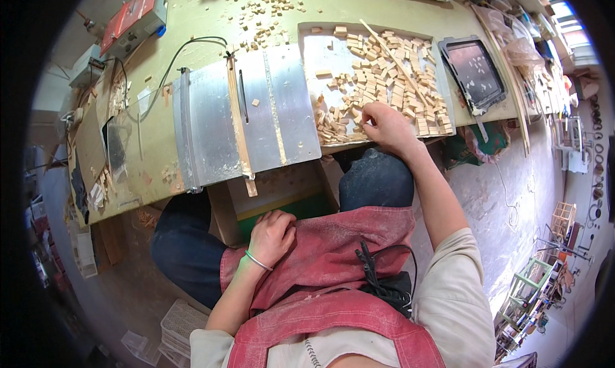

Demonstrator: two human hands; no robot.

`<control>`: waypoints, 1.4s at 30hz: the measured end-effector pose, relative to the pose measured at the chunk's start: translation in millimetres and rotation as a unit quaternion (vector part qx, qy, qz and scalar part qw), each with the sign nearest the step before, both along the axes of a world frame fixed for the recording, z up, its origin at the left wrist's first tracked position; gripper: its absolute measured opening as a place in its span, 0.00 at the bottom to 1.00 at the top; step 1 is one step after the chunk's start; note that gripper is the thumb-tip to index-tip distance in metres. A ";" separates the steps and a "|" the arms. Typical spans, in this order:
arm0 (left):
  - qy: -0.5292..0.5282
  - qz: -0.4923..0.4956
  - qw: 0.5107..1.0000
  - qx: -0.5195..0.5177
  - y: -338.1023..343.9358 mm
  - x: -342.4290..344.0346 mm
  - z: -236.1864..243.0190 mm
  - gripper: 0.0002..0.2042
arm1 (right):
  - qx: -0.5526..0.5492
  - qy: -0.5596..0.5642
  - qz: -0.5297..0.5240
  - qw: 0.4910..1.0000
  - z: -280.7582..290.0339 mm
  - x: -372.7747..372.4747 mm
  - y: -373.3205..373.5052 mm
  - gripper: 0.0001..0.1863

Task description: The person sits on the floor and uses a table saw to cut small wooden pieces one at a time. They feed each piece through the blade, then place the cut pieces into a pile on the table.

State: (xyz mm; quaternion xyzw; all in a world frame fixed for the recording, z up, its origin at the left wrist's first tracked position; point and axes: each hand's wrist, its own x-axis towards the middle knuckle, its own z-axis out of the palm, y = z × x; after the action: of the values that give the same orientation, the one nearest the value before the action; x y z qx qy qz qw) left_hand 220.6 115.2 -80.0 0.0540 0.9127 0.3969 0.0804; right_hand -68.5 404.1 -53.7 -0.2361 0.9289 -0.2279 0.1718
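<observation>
Small pale wooden blocks lie heaped in a shallow white tray at the right of the bench. My right hand is over the tray's near edge, fingers curled against the blocks; whatever they pinch is hidden. A long thin wooden strip lies across the heap. My left hand rests on my red apron, its fingers curled closed and their inside out of sight. Left of the tray is a metal saw table with a slot, a wooden strip fence and one small block.
Loose blocks are scattered at the bench's far side. A black tray stands right of the white one. A red and grey box with a cable sits far left. Below the saw table is an open drawer-like box.
</observation>
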 end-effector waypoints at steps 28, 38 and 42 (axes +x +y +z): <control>-0.028 -0.014 0.999 -0.002 -1.4 0.3 -0.7 0.09 | -0.029 0.081 0.078 0.993 0.1 0.7 -12.2 0.05; -0.028 -0.014 1.000 -0.005 -2.5 3.1 -2.6 0.10 | -0.047 0.111 0.010 0.993 5.0 4.6 -17.9 0.06; -0.024 -0.020 0.999 -0.007 -2.3 2.6 -3.9 0.10 | -0.021 0.091 0.055 0.994 -2.3 -3.1 -33.7 0.08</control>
State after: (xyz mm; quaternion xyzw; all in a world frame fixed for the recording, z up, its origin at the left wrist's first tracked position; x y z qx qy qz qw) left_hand 223.2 113.0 -83.8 0.0619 0.9118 0.3904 0.1110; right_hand -71.5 370.3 -56.0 -0.3104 0.9210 -0.2156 0.0941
